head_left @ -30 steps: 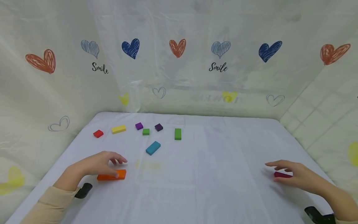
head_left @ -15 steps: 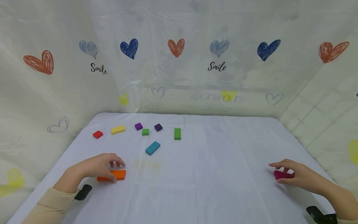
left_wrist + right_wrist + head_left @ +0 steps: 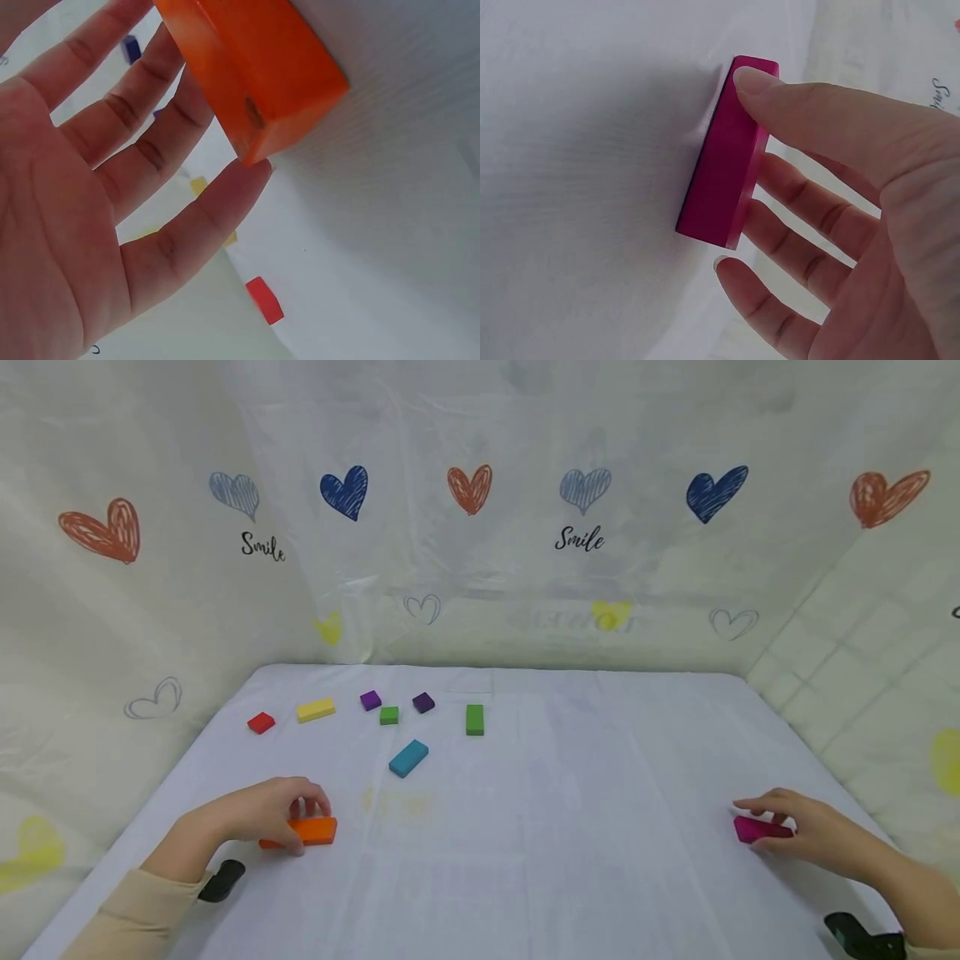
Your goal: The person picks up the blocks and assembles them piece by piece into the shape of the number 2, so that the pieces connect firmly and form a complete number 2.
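Note:
At the left front of the table, my left hand (image 3: 272, 810) pinches a long orange block (image 3: 318, 831), thumb on its near side and fingers over the far side. In the left wrist view, fingertips meet the underside edge of the orange block (image 3: 262, 67), whose far part is cut off by the frame. My right hand (image 3: 813, 831) holds a magenta block (image 3: 757, 829) at the right side. The right wrist view has the thumb lying across the upper end of the magenta block (image 3: 720, 172) and fingers behind it. Both blocks seem on or just at the cloth.
Further back on the white cloth (image 3: 600, 827) lie a blue block (image 3: 408, 759), two green blocks (image 3: 475, 720), two purple blocks (image 3: 371, 700), a yellow block (image 3: 316, 710) and a red block (image 3: 261, 722). A heart-printed sheet (image 3: 525, 577) hangs behind the table.
Both hands have closed onto their blocks. The left hand's fingers have drawn in and down around the orange block; the right hand has shifted slightly right with its fingers nearer the magenta block.

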A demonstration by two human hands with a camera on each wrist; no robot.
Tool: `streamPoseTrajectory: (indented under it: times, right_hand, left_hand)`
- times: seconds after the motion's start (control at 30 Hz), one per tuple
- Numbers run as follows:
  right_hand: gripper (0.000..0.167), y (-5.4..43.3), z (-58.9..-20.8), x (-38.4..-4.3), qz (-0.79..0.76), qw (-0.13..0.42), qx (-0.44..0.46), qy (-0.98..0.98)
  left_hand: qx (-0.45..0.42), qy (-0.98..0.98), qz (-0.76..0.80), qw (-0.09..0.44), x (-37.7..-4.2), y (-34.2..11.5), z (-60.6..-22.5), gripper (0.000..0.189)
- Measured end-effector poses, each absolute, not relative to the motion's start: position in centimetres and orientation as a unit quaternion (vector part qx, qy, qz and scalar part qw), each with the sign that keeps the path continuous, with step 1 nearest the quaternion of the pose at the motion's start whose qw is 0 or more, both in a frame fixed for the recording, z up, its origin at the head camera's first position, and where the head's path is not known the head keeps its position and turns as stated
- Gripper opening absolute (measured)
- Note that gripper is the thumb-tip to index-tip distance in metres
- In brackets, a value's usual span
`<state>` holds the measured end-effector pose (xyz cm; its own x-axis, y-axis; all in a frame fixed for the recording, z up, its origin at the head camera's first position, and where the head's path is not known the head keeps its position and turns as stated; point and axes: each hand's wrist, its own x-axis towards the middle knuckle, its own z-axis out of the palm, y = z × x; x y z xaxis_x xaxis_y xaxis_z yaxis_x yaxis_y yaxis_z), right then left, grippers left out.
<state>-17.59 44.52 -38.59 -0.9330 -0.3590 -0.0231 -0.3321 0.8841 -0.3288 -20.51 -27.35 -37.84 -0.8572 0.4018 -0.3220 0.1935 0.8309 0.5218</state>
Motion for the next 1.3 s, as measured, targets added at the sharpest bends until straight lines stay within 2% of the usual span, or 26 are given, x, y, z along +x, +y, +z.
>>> streamPoseTrajectory:
  times: [0.27,0.53,0.7,0.97,1.3]
  right_hand:
    - [0.048,44.8,-38.8,-17.7,-0.168,0.053,-0.172,0.969]
    - [0.040,45.5,-39.9,-17.7,-0.198,0.016,-0.234,0.952]
    - [0.041,45.7,-40.0,-17.7,-0.208,0.004,-0.261,0.943]
    - [0.038,45.7,-39.4,-17.9,-0.201,0.028,-0.258,0.945]
    - [0.036,45.1,-38.9,-17.9,-0.193,0.029,-0.264,0.945]
  left_hand:
    - [0.152,0.934,0.239,0.219,-20.4,-27.5,-37.8,0.041]
    - [0.161,0.933,0.241,0.213,-20.2,-27.6,-37.9,0.038]
    - [0.159,0.933,0.242,0.212,-20.2,-27.5,-38.0,0.037]
    - [0.169,0.932,0.244,0.208,-20.3,-27.3,-38.0,0.034]
    - [0.182,0.929,0.251,0.202,-20.6,-26.9,-37.9,0.032]
